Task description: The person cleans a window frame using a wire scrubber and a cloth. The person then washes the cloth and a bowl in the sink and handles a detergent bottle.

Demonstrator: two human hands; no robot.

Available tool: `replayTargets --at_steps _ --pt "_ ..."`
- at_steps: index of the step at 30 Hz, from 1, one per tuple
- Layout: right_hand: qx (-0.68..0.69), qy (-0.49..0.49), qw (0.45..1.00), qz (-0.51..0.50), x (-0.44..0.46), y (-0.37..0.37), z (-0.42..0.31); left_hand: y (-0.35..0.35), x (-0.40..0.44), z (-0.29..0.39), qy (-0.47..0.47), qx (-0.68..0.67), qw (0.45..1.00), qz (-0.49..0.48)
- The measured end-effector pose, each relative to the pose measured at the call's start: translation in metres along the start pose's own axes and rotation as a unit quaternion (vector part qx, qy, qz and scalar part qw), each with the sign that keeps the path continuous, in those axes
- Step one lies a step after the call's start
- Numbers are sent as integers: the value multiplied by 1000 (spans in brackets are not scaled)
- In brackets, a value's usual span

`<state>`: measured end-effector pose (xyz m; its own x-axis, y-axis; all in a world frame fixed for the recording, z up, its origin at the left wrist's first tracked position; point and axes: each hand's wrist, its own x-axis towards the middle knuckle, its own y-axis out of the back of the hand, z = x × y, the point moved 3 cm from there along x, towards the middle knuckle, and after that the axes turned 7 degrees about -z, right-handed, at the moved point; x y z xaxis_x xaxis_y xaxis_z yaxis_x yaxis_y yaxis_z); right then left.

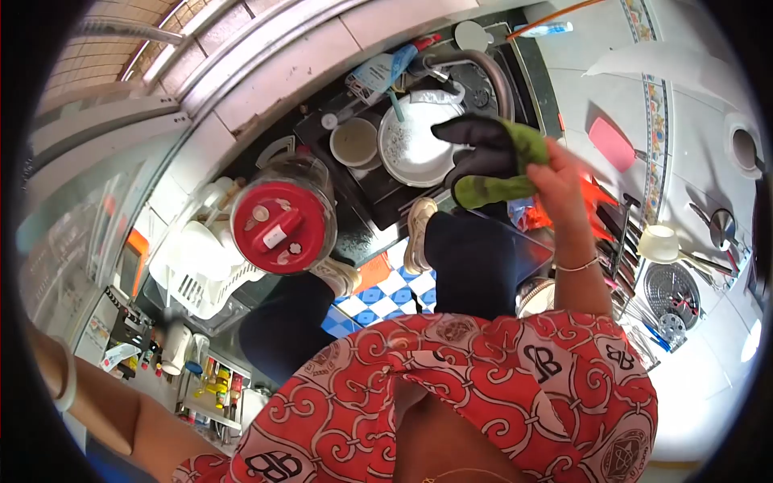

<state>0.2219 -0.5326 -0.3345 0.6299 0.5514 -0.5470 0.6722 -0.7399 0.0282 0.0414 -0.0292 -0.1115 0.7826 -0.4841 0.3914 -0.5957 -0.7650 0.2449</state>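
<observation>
My right hand (555,183) grips the cuff of a green and black glove (491,157), which hangs out over the sink area with its dark fingers spread. Beneath and beside the glove's fingers stands a large white basin (415,149). A smaller round pot (354,142) is just left of the basin. The left arm reaches to the far left edge, and my left hand is outside the picture. Left of centre stands a clear container with a red lid (278,227).
A curved faucet (503,80) arches behind the basin. A white dish rack (201,274) with dishes stands at the left. Utensils and a pink board (612,143) hang on the right wall. Blue and white tiles (386,298) show between the legs.
</observation>
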Motion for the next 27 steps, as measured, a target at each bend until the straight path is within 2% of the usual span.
replayTargets --at_steps 1,3,5,7,9,11,13,14,17,18,20,22,24,27 --pt "-93 -57 994 -10 3 6 13 11 7 11 57 -19 996 -66" --pt "-368 -24 929 30 4 5 36 16 -6 9 81 -58 989 -111" --pt "-378 9 923 71 -12 -17 28 13 -27 3 107 -105 976 -156" --pt "-336 -44 941 4 -37 -37 29 8 -40 -6 132 -162 957 -199" --pt "-497 130 854 -86 -58 -53 26 8 -34 -11 116 -137 964 -197" --pt "-499 97 850 -138 -88 -55 43 12 -22 -6 111 -127 964 -207" --pt "-466 141 868 -100 -98 -52 47 23 3 11 127 -145 957 -216" --pt "-446 162 876 -83 -98 -52 48 26 5 17 106 -215 951 -196" --pt "-444 139 880 -94 -102 -56 53 38 19 58 204 -399 876 -177" --pt "-451 126 878 -102 -106 -56 54 43 15 70 255 -450 836 -183" --pt "-460 96 876 -112 -113 -57 54 52 -5 91 329 -482 773 -249" --pt "-457 76 878 -121 -117 -58 60 60 -40 115 421 -494 674 -353" --pt "-447 53 885 -116 -125 -55 70 63 -52 146 497 -519 560 -412" --pt "-447 19 882 -150 -132 -53 78 51 -59 198 467 -546 520 -462"
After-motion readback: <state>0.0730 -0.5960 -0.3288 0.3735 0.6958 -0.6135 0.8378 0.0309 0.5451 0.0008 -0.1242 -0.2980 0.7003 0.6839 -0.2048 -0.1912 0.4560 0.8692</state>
